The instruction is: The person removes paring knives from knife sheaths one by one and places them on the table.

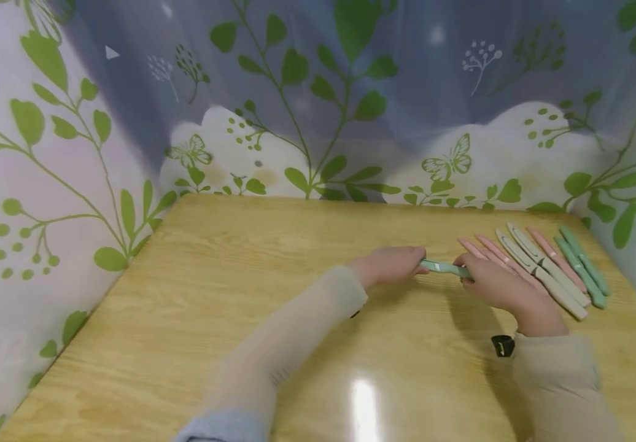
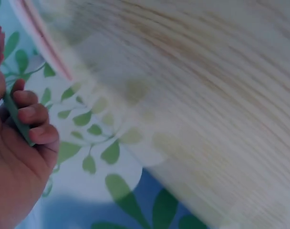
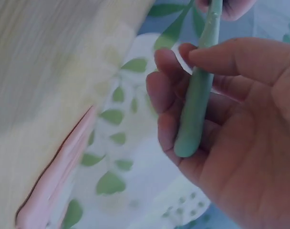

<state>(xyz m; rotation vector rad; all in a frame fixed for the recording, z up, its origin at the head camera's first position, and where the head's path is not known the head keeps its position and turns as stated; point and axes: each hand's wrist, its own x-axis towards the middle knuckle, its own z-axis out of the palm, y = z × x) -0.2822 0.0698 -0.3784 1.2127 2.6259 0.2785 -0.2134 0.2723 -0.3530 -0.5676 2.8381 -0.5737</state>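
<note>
A slim green knife [image 1: 441, 267], apparently in a cover, is held level above the table between both hands. My left hand [image 1: 390, 265] grips its left end; in the left wrist view the fingers curl round the green piece [image 2: 18, 119]. The right hand [image 1: 497, 285] holds the other end. Seen from the right wrist, thumb and fingers close about a smooth rounded green handle [image 3: 195, 109]. Much of the knife's left end is hidden inside the left hand.
Several similar knives lie side by side at the table's right: pink [image 1: 558, 261], beige [image 1: 561, 294] and green [image 1: 577, 270]. The right hand partly covers the nearest pink ones. Leaf-patterned fabric [image 1: 318, 123] stands behind and beside the wooden table [image 1: 240, 245].
</note>
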